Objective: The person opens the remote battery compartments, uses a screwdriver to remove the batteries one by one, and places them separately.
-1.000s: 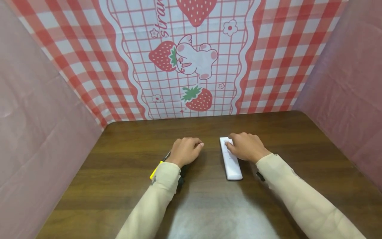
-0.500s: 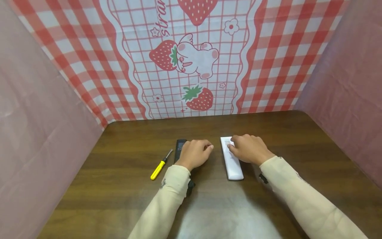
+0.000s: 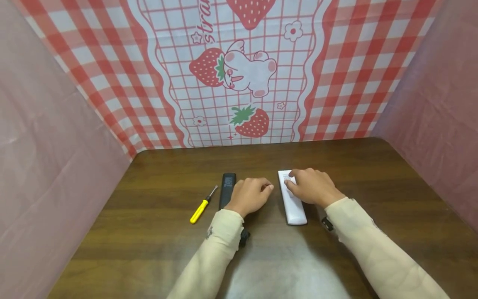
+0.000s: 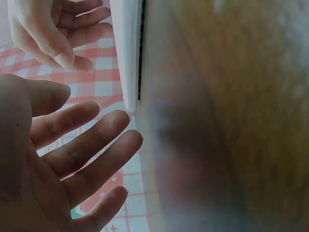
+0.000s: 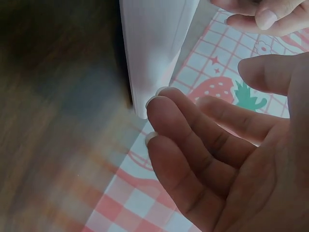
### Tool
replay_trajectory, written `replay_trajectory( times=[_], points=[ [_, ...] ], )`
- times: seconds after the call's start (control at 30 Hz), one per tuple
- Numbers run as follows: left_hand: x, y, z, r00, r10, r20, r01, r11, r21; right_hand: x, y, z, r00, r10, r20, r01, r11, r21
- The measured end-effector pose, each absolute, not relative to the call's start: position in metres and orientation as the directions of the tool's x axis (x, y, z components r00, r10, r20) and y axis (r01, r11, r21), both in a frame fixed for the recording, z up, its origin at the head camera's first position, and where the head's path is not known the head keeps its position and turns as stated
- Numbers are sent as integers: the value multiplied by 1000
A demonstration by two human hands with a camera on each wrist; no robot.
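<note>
A long white remote control (image 3: 293, 209) lies on the wooden table, with a greyish patch near its far end. Over its right edge reaches my right hand (image 3: 314, 185), fingers loosely bent; in the right wrist view its fingertips (image 5: 163, 145) are close to the white side, and touching cannot be told. My left hand (image 3: 251, 195) is between the white remote and a black one, fingers spread and holding nothing in the left wrist view. Partly hidden behind that hand is the black remote control (image 3: 227, 189), showing small pale print. Left of it lies a yellow-handled screwdriver (image 3: 199, 211).
A brown wooden table (image 3: 130, 249) bears everything. Along its back edge hangs a red-and-white checked cloth (image 3: 347, 83) with strawberries, and pink cloths (image 3: 56, 145) close off both sides.
My left hand has moved right toward the white remote, uncovering the black remote and the screwdriver. The right hand has stayed nearly in place over the white remote.
</note>
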State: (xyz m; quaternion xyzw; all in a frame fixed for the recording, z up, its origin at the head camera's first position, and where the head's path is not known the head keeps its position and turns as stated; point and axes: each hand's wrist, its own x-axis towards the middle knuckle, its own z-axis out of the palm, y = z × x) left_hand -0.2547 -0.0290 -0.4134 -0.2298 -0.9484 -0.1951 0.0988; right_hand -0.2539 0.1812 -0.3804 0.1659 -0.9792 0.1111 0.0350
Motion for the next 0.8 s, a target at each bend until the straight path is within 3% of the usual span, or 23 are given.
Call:
replay_trajectory(
  times=[0.8],
  points=[
    [-247, -10, -411, -914, 352, 201, 403, 842, 358, -241, 179, -389, -956, -287, 58, -293, 935, -200]
  ],
)
